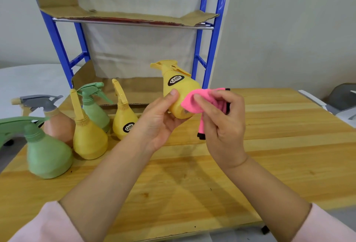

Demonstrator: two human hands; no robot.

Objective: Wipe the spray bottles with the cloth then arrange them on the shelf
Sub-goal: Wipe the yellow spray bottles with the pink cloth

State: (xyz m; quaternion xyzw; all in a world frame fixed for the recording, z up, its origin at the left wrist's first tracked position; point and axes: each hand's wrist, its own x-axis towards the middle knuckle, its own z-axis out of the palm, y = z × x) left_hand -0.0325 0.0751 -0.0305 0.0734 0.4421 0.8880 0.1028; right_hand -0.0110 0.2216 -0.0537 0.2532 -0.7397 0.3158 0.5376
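From the head view, the person's left hand (pixel 159 120) wraps the belly of a yellow spray bottle (pixel 180 91), lifting it clear of the wooden table (pixel 279 126) and tilting it so the nozzle leans back toward the blue shelf (pixel 210 49). The right hand (pixel 221 118) pinches a bunched pink cloth (pixel 200 101) between thumb and fingers and presses it against the bottle's lower side. So the wiping is under way on this one.

Now the count. Left of the held bottle, five more stand on the table: a small yellow bottle (pixel 124 122) nearest, then a light green bottle (pixel 94 105) behind a larger yellow bottle (pixel 88 137), a peach bottle with a grey trigger (pixel 55 120), and a big green bottle (pixel 46 153) farthest left. Whether any of those are already wiped cannot be told.

Behind the held bottle, the shelf's upper tier carries only brown cardboard (pixel 123 15), and the lower tier's cardboard lining looks bare too. By that reckoning no bottle is arranged yet, and most of the job remains: finish this wipe, place it, repeat for the rest.
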